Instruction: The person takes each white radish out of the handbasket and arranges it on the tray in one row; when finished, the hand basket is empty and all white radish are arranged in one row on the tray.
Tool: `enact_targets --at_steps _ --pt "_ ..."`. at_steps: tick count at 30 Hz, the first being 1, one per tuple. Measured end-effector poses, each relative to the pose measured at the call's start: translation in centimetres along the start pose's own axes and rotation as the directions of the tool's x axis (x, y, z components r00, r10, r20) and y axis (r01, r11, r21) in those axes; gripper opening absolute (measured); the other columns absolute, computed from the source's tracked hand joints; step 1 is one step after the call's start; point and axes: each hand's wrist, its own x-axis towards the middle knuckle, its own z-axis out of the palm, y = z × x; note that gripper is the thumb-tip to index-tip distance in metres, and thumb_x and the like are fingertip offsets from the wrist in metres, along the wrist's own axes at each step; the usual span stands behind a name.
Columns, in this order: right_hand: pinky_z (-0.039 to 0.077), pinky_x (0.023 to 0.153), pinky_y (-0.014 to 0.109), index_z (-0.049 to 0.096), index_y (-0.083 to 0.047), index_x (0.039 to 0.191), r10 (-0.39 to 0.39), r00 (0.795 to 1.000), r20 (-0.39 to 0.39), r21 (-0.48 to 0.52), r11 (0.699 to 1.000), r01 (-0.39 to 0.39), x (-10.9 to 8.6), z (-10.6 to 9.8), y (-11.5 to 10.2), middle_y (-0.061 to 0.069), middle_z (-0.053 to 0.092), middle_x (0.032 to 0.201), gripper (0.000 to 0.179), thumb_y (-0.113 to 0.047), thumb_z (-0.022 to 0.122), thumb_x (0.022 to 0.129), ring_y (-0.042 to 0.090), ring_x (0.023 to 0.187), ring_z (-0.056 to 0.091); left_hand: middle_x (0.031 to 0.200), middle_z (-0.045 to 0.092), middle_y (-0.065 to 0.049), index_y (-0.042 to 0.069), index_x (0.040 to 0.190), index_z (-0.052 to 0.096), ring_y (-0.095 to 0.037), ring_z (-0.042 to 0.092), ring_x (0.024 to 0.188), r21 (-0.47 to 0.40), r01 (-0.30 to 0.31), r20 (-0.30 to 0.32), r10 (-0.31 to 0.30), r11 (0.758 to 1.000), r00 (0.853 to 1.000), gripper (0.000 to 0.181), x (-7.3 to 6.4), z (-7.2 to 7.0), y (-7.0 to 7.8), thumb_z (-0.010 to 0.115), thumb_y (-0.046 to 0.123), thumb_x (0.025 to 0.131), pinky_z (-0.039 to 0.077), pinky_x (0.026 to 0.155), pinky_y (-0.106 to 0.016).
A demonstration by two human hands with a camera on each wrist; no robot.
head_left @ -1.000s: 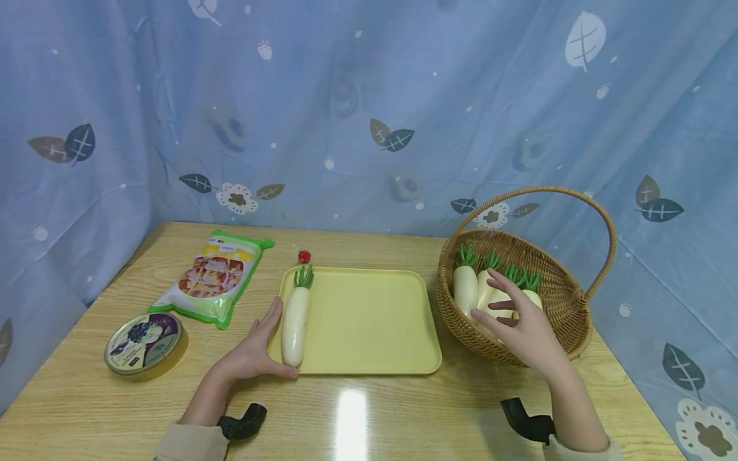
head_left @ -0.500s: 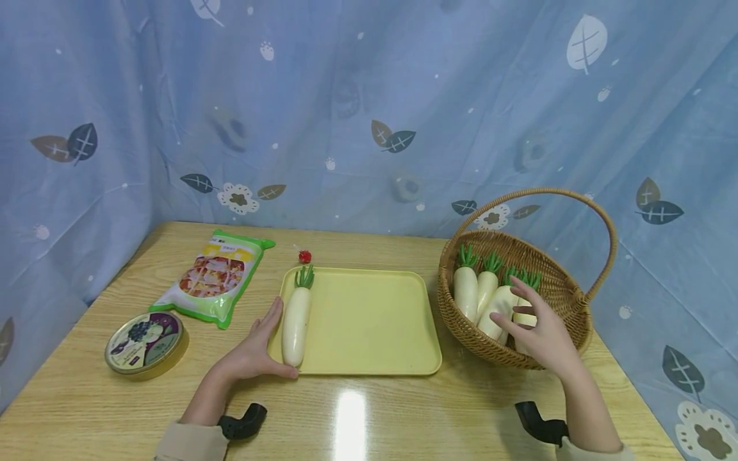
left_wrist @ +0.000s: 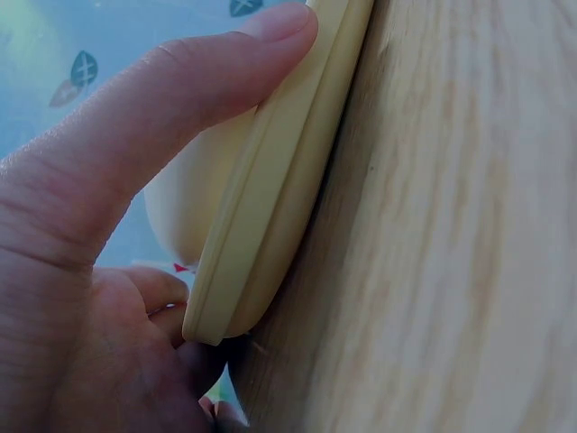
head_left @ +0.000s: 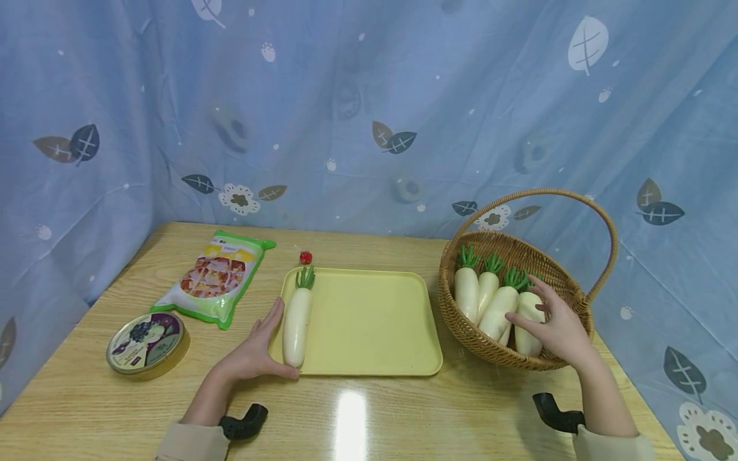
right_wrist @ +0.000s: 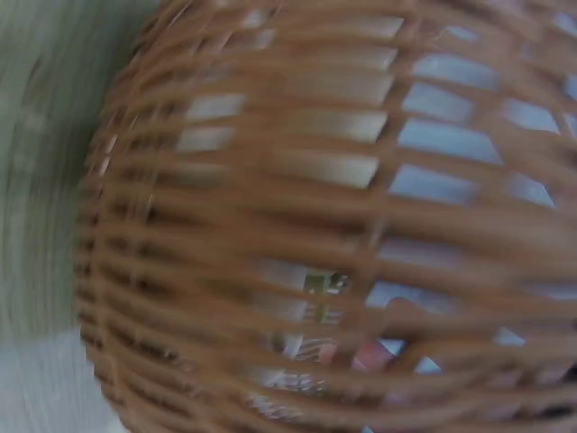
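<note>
My left hand (head_left: 256, 349) rests around the near left corner of a yellow tray (head_left: 375, 320), fingers along its left side. Its thumb (left_wrist: 216, 77) lies against the tray's rim. One white radish (head_left: 296, 326) with green leaves lies along the tray's left side. On the right, a wicker basket (head_left: 478, 342) with a tall handle holds several more white radishes (head_left: 499, 314). My right hand (head_left: 565, 330) is over its front right rim, fingers spread and bent loosely beside the rightmost radish (head_left: 527, 326). Blurred basket weave fills most of the right wrist view.
A green-edged food bag (head_left: 214, 276) and a round tin (head_left: 145, 342) sit left of the tray. A small red object (head_left: 305, 257) lies behind it. A blue patterned curtain (head_left: 346, 128) hangs along the back and sides of the wooden table (head_left: 403, 416).
My right hand has moved right and slightly toward me, across the basket's radishes, uncovering the middle ones. My left hand, the tray and its radish stay where they were.
</note>
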Motion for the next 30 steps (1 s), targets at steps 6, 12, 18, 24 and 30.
enact_targets --at_steps 6,12,18,24,30 --pt "0.040 0.078 0.061 0.012 0.001 0.145 0.002 0.998 0.064 -0.057 0.998 0.002 0.6 -0.2 1.2 0.035 0.025 0.138 0.088 -0.036 0.064 0.084 0.055 0.113 0.035 0.150 -0.008 -0.021 -0.003 0.144 -0.005 -0.041 -0.008 0.135 0.006 0.008 -0.002 -0.008 1.000 1.000 0.132 0.0 0.0 -0.2 0.087 0.031 0.055 -0.008 0.104 -0.059" --pt "0.040 0.078 0.062 0.013 0.004 0.144 0.028 0.993 0.112 -0.075 0.997 -0.020 1.0 -0.2 2.1 0.035 0.022 0.139 0.089 -0.038 0.064 0.084 0.057 0.113 0.032 0.150 -0.008 -0.021 -0.002 0.144 -0.005 -0.042 -0.009 0.134 0.010 0.027 -0.004 -0.027 1.000 1.000 0.133 0.0 0.1 -0.3 0.087 0.033 0.055 -0.006 0.104 -0.060" --pt "0.037 0.080 0.065 0.015 0.010 0.141 0.026 0.989 0.144 -0.120 0.993 -0.008 1.7 -0.1 2.4 0.040 0.024 0.134 0.092 -0.038 0.066 0.082 0.057 0.114 0.031 0.150 -0.008 -0.020 -0.002 0.144 -0.005 -0.041 -0.008 0.135 0.010 0.024 -0.006 -0.024 1.000 1.000 0.133 0.1 0.1 -0.4 0.087 0.034 0.055 -0.007 0.104 -0.059" --pt "0.041 0.078 0.061 0.009 0.012 0.141 0.084 0.971 0.223 -0.109 0.992 -0.061 2.5 -0.3 2.9 0.045 0.022 0.131 0.098 -0.038 0.068 0.080 0.059 0.111 0.032 0.150 -0.009 -0.020 -0.002 0.144 -0.006 -0.039 -0.007 0.135 0.020 0.020 -0.004 -0.019 1.000 1.000 0.134 0.3 0.1 -0.4 0.087 0.034 0.055 -0.008 0.105 -0.057" --pt "0.040 0.082 0.061 -0.007 0.008 0.142 0.167 0.927 0.337 -0.002 0.984 -0.176 2.9 -0.4 3.5 0.045 0.004 0.136 0.105 -0.036 0.067 0.081 0.061 0.116 0.020 0.150 -0.009 -0.021 -0.002 0.144 -0.006 -0.041 -0.008 0.135 0.023 0.018 -0.005 -0.018 1.000 1.000 0.134 0.3 0.2 -0.4 0.087 0.034 0.055 -0.008 0.104 -0.058"
